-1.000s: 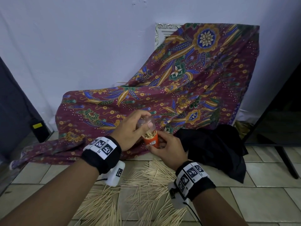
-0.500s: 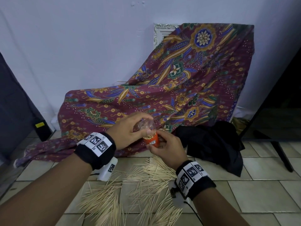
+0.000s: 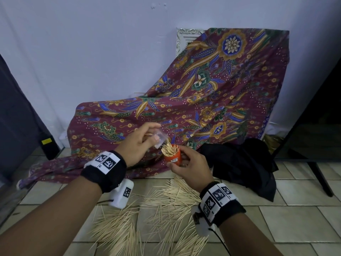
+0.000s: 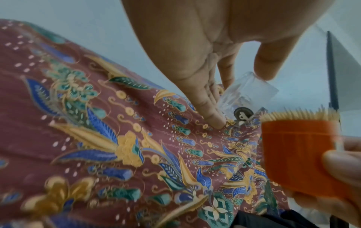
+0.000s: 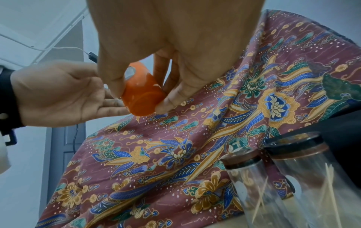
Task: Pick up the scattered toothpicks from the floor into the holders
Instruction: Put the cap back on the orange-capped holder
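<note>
My right hand [image 3: 186, 163] grips a small orange holder [image 3: 173, 157] packed with upright toothpicks [image 3: 169, 149]; the holder [image 4: 300, 155] also shows at the right of the left wrist view, and its base [image 5: 143, 98] in the right wrist view. My left hand [image 3: 140, 143] pinches a clear plastic cap [image 3: 160, 138] just up and left of the holder's mouth; the cap [image 4: 248, 94] sits tilted between thumb and fingers, off the holder. Many loose toothpicks [image 3: 147, 215] lie scattered on the tiled floor below both wrists.
A patterned maroon cloth [image 3: 203, 100] drapes over something against the wall behind the hands. A black cloth [image 3: 245, 163] lies at right beside a dark stand leg [image 3: 321, 180]. Two clear jars [image 5: 293, 182] with dark rims, holding a few toothpicks, stand low in the right wrist view.
The left hand has lifted the clear cap off the orange holder and up to the left, baring the toothpick tips. The right hand still holds the holder in about the same place.
</note>
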Demonstrator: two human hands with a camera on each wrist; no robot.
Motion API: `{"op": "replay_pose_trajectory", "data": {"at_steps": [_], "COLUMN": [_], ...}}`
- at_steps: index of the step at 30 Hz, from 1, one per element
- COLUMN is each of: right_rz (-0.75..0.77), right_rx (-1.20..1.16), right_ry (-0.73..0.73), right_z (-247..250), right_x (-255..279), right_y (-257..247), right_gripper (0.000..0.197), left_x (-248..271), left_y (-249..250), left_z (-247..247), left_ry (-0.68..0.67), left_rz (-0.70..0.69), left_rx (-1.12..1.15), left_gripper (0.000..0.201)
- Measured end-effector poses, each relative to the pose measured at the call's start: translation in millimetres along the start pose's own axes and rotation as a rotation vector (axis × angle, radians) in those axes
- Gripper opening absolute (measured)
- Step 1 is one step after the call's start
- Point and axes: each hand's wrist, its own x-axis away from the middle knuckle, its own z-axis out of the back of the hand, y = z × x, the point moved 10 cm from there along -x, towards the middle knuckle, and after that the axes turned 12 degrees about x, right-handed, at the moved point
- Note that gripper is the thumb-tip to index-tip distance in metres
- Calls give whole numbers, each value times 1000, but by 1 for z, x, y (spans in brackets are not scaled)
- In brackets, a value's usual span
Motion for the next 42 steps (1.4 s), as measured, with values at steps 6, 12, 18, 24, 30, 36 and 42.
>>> {"op": "replay_pose_trajectory", "data": {"at_steps": [6, 12, 18, 24, 30, 36, 42], "right_rz": [3, 5, 36, 41, 29, 23, 8], "right_rx": [-3, 22, 77, 87, 46, 40, 30], "right_ry": [-5, -26, -32, -34, -22, -33, -34], "right_z": [-2, -4, -6, -6, -6, -10, -11], "right_x": [-3, -4, -4, -5, -6, -6, -4], "right_y": [0, -2, -5, -4, -2, 2, 2], "right_gripper": [49, 49, 48, 47, 49, 47, 42], "left_x": [5, 2, 1, 0, -1, 7, 15], "left_y": [-19, -2, 5, 9, 13, 8, 14], "left_z": [-6, -13, -20, -22, -11, -14, -22], "left_ry": [53, -10, -79, -102, -33, -27, 8], "left_rz": [73, 19, -27, -73, -78, -86, -183], "left_rx": [154, 31, -38, -101, -90, -79, -154], "left_gripper": [41, 29, 34, 41, 35, 41, 46]}}
